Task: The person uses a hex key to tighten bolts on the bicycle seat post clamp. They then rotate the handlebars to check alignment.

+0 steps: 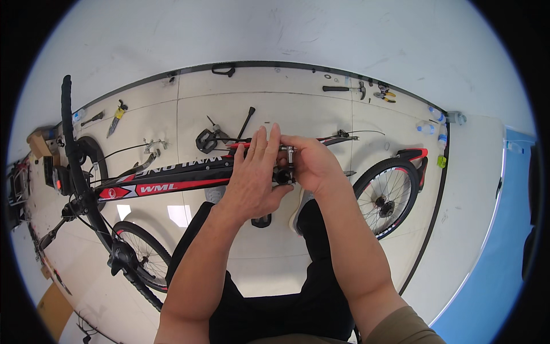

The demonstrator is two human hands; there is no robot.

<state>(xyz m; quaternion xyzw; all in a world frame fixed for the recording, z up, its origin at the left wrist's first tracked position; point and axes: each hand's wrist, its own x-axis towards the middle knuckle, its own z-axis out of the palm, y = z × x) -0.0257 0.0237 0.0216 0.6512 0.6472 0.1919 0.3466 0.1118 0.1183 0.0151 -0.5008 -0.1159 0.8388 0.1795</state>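
A black, red and white bicycle frame [172, 176] stretches from the handlebar at the left to the middle, between me and the far wall. At its right end, by the seat tube opening [282, 174], sits a seat clamp [290, 156] with a silver bolt or lever. My left hand [252, 180] lies over the frame end, fingers stretched out flat, with its thumb beside the opening. From the right, my right hand [312, 163] reaches around the clamp with curled fingers, some of them hidden behind it. The palm of my left hand hides part of the frame.
Drop handlebars [71, 132] rise at the left above the front wheel [143, 255]. The rear wheel [387, 198] stands at the right. Along the wall lie a hammer [344, 89], pliers [385, 94] and water bottles [427, 128]. A pedal [207, 141] juts out beyond the frame.
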